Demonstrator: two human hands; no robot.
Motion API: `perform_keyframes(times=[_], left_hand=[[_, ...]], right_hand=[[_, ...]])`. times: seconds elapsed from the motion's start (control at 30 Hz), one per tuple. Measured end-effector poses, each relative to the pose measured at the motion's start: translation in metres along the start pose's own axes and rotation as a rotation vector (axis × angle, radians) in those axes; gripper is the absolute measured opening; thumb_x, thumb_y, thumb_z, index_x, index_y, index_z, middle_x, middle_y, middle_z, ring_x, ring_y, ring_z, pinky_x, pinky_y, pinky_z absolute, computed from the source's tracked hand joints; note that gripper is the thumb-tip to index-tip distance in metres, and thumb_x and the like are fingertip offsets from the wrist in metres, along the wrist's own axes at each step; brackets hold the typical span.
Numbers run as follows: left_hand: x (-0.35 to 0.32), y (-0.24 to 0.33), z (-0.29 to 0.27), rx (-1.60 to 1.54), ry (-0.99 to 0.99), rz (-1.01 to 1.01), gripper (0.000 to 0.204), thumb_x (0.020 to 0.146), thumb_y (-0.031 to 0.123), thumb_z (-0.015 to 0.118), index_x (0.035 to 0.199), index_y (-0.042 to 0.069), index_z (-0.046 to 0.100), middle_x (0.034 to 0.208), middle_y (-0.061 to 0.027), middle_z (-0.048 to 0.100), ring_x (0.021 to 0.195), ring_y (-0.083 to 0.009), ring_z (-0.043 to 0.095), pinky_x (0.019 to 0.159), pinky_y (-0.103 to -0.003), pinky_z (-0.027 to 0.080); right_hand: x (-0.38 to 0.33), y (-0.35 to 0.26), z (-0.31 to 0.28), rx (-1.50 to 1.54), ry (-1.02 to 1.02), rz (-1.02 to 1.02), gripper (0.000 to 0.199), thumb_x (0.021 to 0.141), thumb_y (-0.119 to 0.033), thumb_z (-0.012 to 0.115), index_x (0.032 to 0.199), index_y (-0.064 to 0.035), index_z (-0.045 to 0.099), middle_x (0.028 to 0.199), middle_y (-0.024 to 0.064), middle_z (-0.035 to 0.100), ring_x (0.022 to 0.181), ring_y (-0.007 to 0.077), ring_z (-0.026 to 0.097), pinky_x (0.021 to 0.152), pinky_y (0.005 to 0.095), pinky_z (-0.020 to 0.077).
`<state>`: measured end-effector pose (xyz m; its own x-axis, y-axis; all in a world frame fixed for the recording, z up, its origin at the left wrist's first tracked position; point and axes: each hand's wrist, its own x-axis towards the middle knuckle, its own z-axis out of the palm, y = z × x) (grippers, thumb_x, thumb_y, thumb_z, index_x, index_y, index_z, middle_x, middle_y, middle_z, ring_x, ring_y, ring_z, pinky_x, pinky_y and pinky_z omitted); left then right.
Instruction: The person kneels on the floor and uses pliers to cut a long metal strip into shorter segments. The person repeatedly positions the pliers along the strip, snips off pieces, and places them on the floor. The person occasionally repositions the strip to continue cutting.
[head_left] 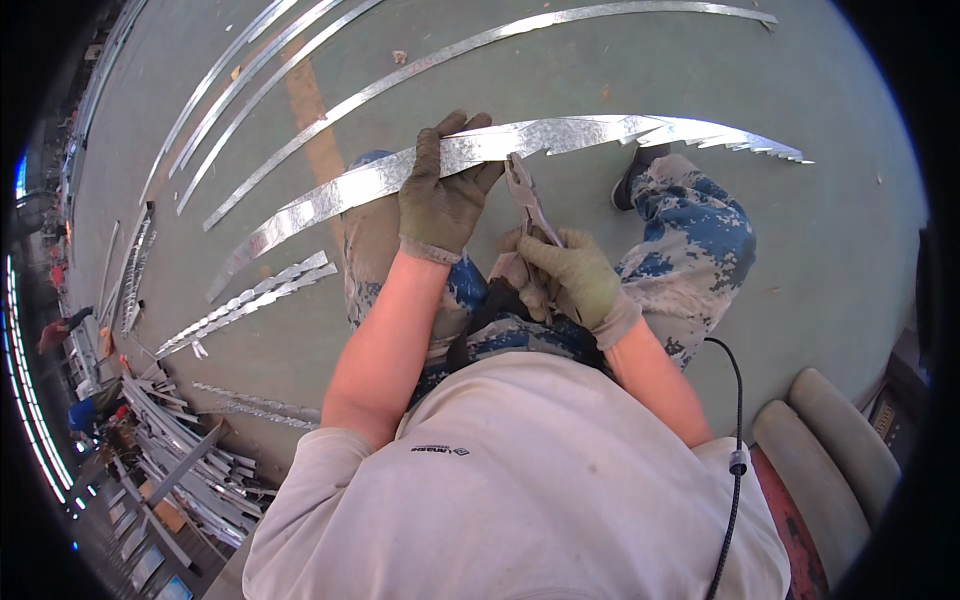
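Head view: nearest is a pale shirt (560, 490), with a black cable (738, 400) running down to the right of the right hand. Two padded rolls (812, 455) lie behind that hand, farther to the right. Both hands wear stained, greenish gloves. The right hand (575, 275) is closed around pliers (527, 195), whose nose points away from the body, right by the strip's near edge; I cannot tell whether they touch. Just ahead and to the left, the left hand (438, 210) grips the shiny metal strip (345, 190), one finger across its face and other fingertips showing past its far edge. The strip reaches out on both sides of the hands; its right part has saw-like teeth along the near edge. Camouflage trousers (690, 230) show under and beside the hands, with a dark shoe (625, 188) ahead of the right one. Left of the left hand, toothed strips (250, 300) lie on the green floor (840, 230). Beyond both hands, a long strip (430, 62) curves across it. Far left are a metal pile (190, 460) and a person in blue (82, 412).
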<state>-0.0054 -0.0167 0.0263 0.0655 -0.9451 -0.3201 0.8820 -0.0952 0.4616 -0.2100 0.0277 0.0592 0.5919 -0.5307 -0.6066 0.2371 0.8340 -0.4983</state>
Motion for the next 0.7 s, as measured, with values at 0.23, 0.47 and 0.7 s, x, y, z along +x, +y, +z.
perform_keyframes(times=[0.23, 0.47, 0.7], left_hand=[[-0.005, 0.003, 0.004, 0.079, -0.031, 0.007, 0.045, 0.111, 0.038, 0.048, 0.136, 0.001, 0.057, 0.140, -0.0230, 0.062, 0.131, -0.0360, 0.062, 0.105, -0.053, 0.059], [-0.012, 0.002, 0.025, 0.063, -0.034, 0.028, 0.045, 0.112, 0.037, 0.046, 0.136, 0.000, 0.056, 0.141, -0.0236, 0.060, 0.128, -0.0390, 0.063, 0.105, -0.053, 0.059], [-0.002, 0.004, 0.010, 0.020, -0.115, -0.002, 0.043, 0.112, 0.036, 0.048, 0.134, 0.000, 0.057, 0.139, -0.0237, 0.061, 0.130, -0.0393, 0.062, 0.110, -0.056, 0.056]], right_hand=[[0.001, 0.009, -0.008, 0.414, -0.327, 0.055, 0.035, 0.105, -0.032, 0.061, 0.123, -0.0013, 0.065, 0.081, 0.0045, 0.067, 0.057, 0.0141, 0.062, 0.044, 0.0298, 0.0470], [-0.006, 0.013, -0.003, 0.783, -0.547, 0.114, 0.038, 0.105, -0.035, 0.059, 0.122, -0.0014, 0.064, 0.078, 0.0037, 0.064, 0.055, 0.0159, 0.060, 0.044, 0.0325, 0.0496], [-0.006, 0.009, 0.003, 0.608, -0.432, 0.057, 0.046, 0.107, -0.033, 0.058, 0.138, 0.0005, 0.059, 0.092, 0.0064, 0.070, 0.067, 0.0174, 0.067, 0.054, 0.0337, 0.0562]])
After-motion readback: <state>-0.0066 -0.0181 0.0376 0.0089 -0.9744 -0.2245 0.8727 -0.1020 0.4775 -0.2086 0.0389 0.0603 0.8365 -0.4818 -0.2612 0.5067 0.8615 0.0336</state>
